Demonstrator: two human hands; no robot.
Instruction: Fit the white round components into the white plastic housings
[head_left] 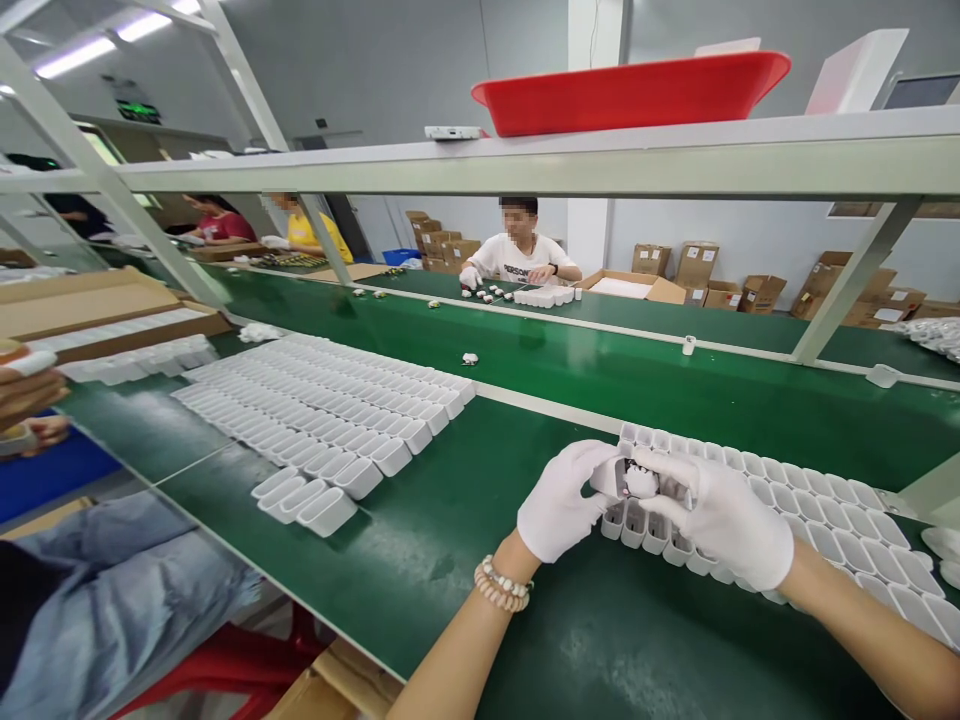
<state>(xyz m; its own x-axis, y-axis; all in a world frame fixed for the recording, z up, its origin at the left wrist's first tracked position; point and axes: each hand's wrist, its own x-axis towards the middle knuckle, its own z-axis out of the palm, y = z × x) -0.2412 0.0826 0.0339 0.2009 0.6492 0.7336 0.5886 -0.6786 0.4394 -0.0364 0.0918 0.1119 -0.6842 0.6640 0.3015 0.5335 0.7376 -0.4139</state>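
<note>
Both my hands wear white gloves and meet over the near end of a block of small white open boxes point(817, 520) on the green table point(465, 540). My left hand point(559, 500) grips a small white box point(611, 478) by its side. My right hand point(724, 515) pinches a small white part point(641, 482) at the box's opening, fingers closed. A bead bracelet point(502, 585) sits on my left wrist.
A large block of the same white boxes point(330, 410) lies to the left. A green conveyor belt point(675, 390) runs behind, carrying a few small items. A person in a white shirt point(521, 255) works opposite. A red tray point(630, 90) sits on the overhead shelf. A neighbour's hand point(26, 400) shows at far left.
</note>
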